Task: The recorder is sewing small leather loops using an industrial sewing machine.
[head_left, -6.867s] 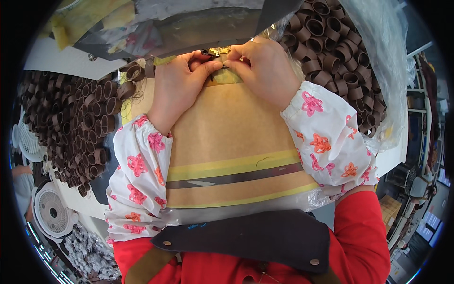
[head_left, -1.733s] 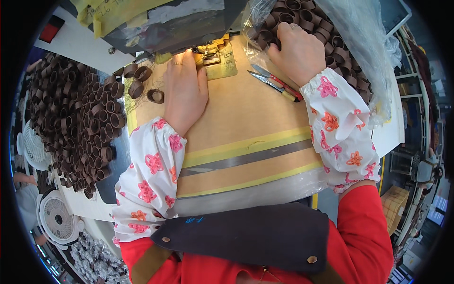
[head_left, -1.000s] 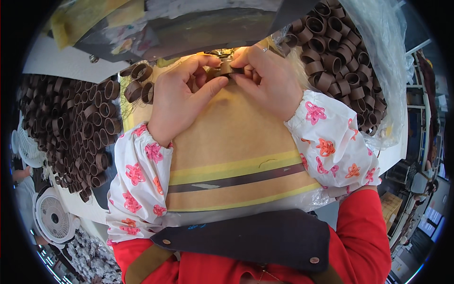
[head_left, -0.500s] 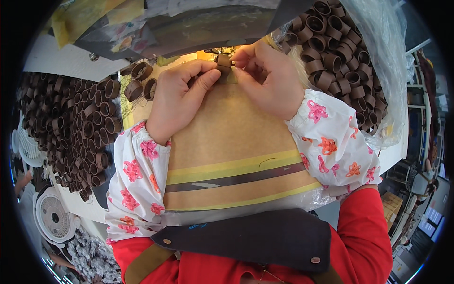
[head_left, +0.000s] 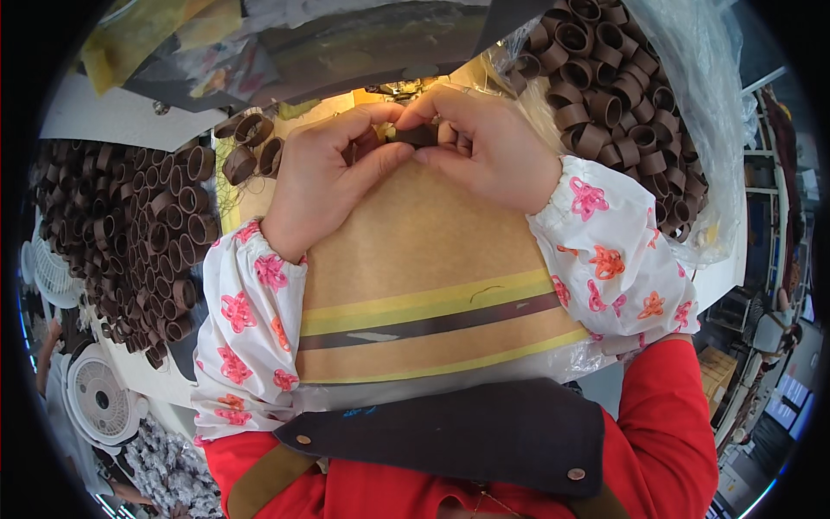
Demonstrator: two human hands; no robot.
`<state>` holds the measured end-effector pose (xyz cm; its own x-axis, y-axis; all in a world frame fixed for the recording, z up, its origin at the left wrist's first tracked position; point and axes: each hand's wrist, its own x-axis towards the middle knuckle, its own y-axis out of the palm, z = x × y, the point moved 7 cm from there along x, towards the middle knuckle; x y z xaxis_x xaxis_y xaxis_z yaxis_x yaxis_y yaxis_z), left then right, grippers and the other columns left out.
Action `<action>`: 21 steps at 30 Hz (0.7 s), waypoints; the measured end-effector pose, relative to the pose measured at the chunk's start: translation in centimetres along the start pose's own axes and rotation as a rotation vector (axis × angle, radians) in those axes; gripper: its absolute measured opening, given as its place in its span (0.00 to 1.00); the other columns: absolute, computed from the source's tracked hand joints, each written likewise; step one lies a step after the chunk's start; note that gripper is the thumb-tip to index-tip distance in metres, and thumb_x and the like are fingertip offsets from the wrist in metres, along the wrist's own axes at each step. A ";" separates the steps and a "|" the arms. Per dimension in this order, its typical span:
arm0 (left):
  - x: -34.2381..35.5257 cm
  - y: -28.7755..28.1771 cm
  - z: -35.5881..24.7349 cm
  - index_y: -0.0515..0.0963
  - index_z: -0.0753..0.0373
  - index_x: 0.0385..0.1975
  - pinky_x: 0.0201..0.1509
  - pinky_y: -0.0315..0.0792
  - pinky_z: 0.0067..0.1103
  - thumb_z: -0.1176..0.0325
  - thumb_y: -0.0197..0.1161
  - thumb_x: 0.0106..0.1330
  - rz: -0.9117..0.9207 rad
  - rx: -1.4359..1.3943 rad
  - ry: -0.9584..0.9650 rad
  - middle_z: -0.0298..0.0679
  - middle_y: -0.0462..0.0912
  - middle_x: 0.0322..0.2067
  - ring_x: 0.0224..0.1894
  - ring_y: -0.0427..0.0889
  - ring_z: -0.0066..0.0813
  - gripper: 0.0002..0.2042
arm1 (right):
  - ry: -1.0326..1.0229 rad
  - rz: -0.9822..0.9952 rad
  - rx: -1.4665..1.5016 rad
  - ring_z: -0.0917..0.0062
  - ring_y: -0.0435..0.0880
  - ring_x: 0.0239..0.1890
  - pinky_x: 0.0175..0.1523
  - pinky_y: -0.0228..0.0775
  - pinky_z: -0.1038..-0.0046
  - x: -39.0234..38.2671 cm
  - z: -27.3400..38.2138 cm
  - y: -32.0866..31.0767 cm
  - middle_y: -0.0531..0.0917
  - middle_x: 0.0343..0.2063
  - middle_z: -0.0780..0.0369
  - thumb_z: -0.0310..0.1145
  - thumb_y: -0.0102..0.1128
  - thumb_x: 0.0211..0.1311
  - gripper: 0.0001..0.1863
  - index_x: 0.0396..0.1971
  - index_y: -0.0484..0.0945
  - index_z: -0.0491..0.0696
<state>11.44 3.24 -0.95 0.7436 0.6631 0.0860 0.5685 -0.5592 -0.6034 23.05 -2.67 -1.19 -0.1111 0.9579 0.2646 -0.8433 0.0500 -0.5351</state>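
A small dark brown loop of strap (head_left: 418, 136) sits between my two hands at the lit far end of the work surface. My left hand (head_left: 324, 177) pinches its left side, thumb and forefinger closed. My right hand (head_left: 493, 147) grips the other side with fingers curled and thumb tip close to the left thumb. Fingers cover much of the loop. Just beyond, small metal parts (head_left: 402, 89) glow under a yellow light, partly hidden by my hands and a dark overhanging machine body (head_left: 363, 52).
Brown paper edged with yellow tape (head_left: 432, 233) covers the surface before me. A large pile of brown loops (head_left: 130, 225) lies left, another pile (head_left: 618, 104) right in clear plastic (head_left: 700, 130). A few loops (head_left: 251, 143) rest by my left wrist. A white fan (head_left: 102, 398) stands lower left.
My right hand has moved left and closed in against my left hand. The brown loop has turned and is now more covered by my fingers.
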 end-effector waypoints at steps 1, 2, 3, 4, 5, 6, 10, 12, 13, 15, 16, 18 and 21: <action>0.0 0.0 0.0 0.77 0.66 0.39 0.24 0.64 0.13 0.69 0.65 0.53 -0.012 0.013 0.013 0.32 0.74 0.17 0.19 0.68 0.12 0.14 | 0.065 -0.035 0.016 0.88 0.71 0.22 0.27 0.64 0.85 -0.1 -0.4 -0.2 0.75 0.22 0.68 0.25 0.61 0.49 0.12 0.36 0.74 0.44; -0.1 0.0 0.5 0.77 0.66 0.38 0.24 0.64 0.13 0.69 0.65 0.53 -0.034 -0.018 -0.005 0.32 0.74 0.17 0.20 0.68 0.13 0.13 | 0.129 -0.070 0.033 0.88 0.72 0.22 0.27 0.64 0.85 -0.2 -0.7 -0.3 0.76 0.22 0.68 0.25 0.61 0.48 0.11 0.35 0.75 0.44; -0.1 0.0 1.0 0.77 0.66 0.38 0.24 0.64 0.14 0.69 0.65 0.53 -0.059 -0.050 -0.023 0.32 0.74 0.17 0.20 0.68 0.13 0.13 | 0.192 -0.103 0.048 0.87 0.73 0.22 0.27 0.65 0.84 -0.3 -1.1 -0.5 0.77 0.22 0.67 0.25 0.62 0.48 0.10 0.33 0.75 0.44; -0.2 -0.1 1.3 0.77 0.67 0.37 0.24 0.64 0.14 0.69 0.65 0.53 -0.084 -0.083 -0.040 0.32 0.75 0.17 0.20 0.69 0.13 0.13 | 0.145 -0.136 0.043 0.86 0.74 0.23 0.27 0.66 0.84 -0.3 -1.0 -0.7 0.78 0.23 0.67 0.25 0.61 0.49 0.09 0.33 0.76 0.44; -0.1 -0.1 1.3 0.77 0.67 0.37 0.24 0.64 0.14 0.69 0.65 0.53 -0.100 -0.075 -0.029 0.32 0.75 0.17 0.19 0.69 0.13 0.13 | 0.099 -0.169 0.039 0.85 0.76 0.24 0.28 0.67 0.83 -0.3 -1.2 -0.9 0.79 0.25 0.66 0.25 0.61 0.49 0.09 0.32 0.76 0.44; -0.1 -0.1 1.4 0.78 0.67 0.36 0.24 0.64 0.13 0.69 0.64 0.53 -0.117 -0.067 -0.019 0.32 0.75 0.16 0.19 0.69 0.13 0.12 | 0.052 -0.200 0.036 0.84 0.77 0.24 0.28 0.68 0.82 -0.2 -1.3 -1.0 0.80 0.26 0.65 0.24 0.61 0.49 0.08 0.31 0.76 0.43; -0.1 -0.4 1.0 0.78 0.67 0.35 0.22 0.63 0.14 0.68 0.65 0.52 -0.158 -0.056 -0.061 0.32 0.73 0.15 0.18 0.68 0.14 0.12 | -0.118 -0.209 -0.136 0.76 0.79 0.28 0.31 0.70 0.78 -0.1 -0.6 -0.6 0.80 0.29 0.61 0.22 0.60 0.48 0.06 0.29 0.76 0.42; -0.2 -0.3 1.3 0.78 0.66 0.33 0.22 0.63 0.16 0.67 0.66 0.52 -0.175 0.041 -0.101 0.33 0.73 0.14 0.17 0.69 0.17 0.12 | -0.204 -0.225 -0.230 0.73 0.79 0.29 0.31 0.70 0.76 -0.1 -0.3 -0.2 0.80 0.28 0.59 0.22 0.60 0.48 0.05 0.28 0.76 0.42; -0.3 -0.2 1.4 0.78 0.66 0.31 0.21 0.63 0.17 0.66 0.66 0.51 -0.184 0.089 -0.122 0.33 0.73 0.14 0.16 0.69 0.18 0.12 | -0.185 -0.228 -0.249 0.72 0.78 0.29 0.32 0.70 0.75 0.0 -0.1 -0.1 0.79 0.27 0.59 0.22 0.60 0.48 0.05 0.27 0.76 0.42; -0.3 -0.2 0.6 0.79 0.65 0.29 0.21 0.63 0.19 0.64 0.66 0.50 -0.229 0.193 -0.109 0.34 0.72 0.13 0.16 0.71 0.22 0.12 | -0.148 -0.233 -0.288 0.70 0.77 0.28 0.32 0.69 0.73 0.0 0.4 -0.1 0.78 0.25 0.59 0.22 0.59 0.47 0.04 0.25 0.76 0.42; -0.2 -0.3 0.3 0.79 0.65 0.28 0.21 0.63 0.20 0.63 0.66 0.50 -0.251 0.245 -0.101 0.34 0.72 0.13 0.16 0.71 0.24 0.12 | -0.143 -0.252 -0.262 0.70 0.76 0.27 0.32 0.68 0.73 0.2 0.3 -0.3 0.78 0.24 0.59 0.22 0.59 0.47 0.03 0.25 0.76 0.43; 0.3 -0.5 0.5 0.79 0.64 0.28 0.22 0.65 0.21 0.61 0.66 0.50 -0.274 0.285 -0.082 0.34 0.73 0.13 0.16 0.73 0.26 0.13 | -0.136 -0.293 -0.203 0.72 0.75 0.26 0.31 0.67 0.73 0.7 -0.3 -0.6 0.77 0.22 0.59 0.23 0.59 0.47 0.03 0.25 0.77 0.43; 0.7 -0.6 0.9 0.79 0.64 0.28 0.23 0.66 0.22 0.60 0.66 0.49 -0.290 0.296 -0.105 0.34 0.74 0.13 0.17 0.74 0.27 0.13 | -0.129 -0.290 -0.265 0.73 0.74 0.24 0.28 0.65 0.75 0.9 -0.4 -0.8 0.76 0.19 0.60 0.24 0.60 0.46 0.05 0.26 0.78 0.44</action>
<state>11.27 4.52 -1.22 0.5193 0.8276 0.2131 0.6117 -0.1858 -0.7689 23.81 -1.71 -0.87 0.0321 0.8513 0.5238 -0.6866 0.3996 -0.6073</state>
